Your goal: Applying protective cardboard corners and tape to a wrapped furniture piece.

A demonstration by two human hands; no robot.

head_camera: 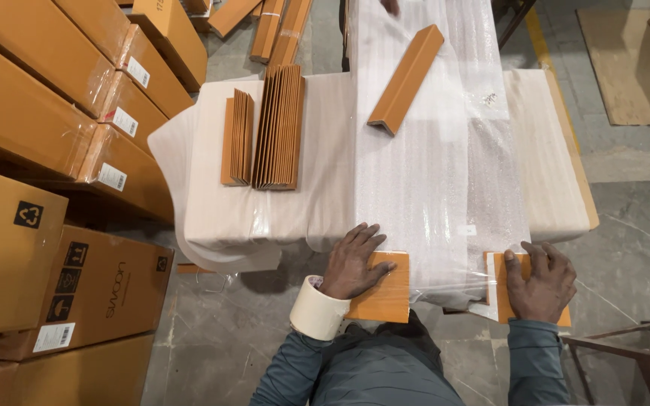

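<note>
My left hand [353, 262] presses flat on an orange cardboard corner protector [384, 295] at the near left corner of a long item wrapped in white bubble foam [423, 173]. A roll of beige tape [319, 308] rings my left wrist. My right hand [539, 284] grips a second orange corner protector [507, 280] against the near right corner of the wrapped item. A long orange angle piece [408, 79] lies loose on top of the wrap, farther away.
Two stacks of orange angle pieces [280, 128] rest on a white foam-covered slab [212, 195] to the left. Brown cartons [62, 286] pile up at far left. A wooden frame [641, 353] sits at lower right. Another person's hand [391, 6] shows at the top.
</note>
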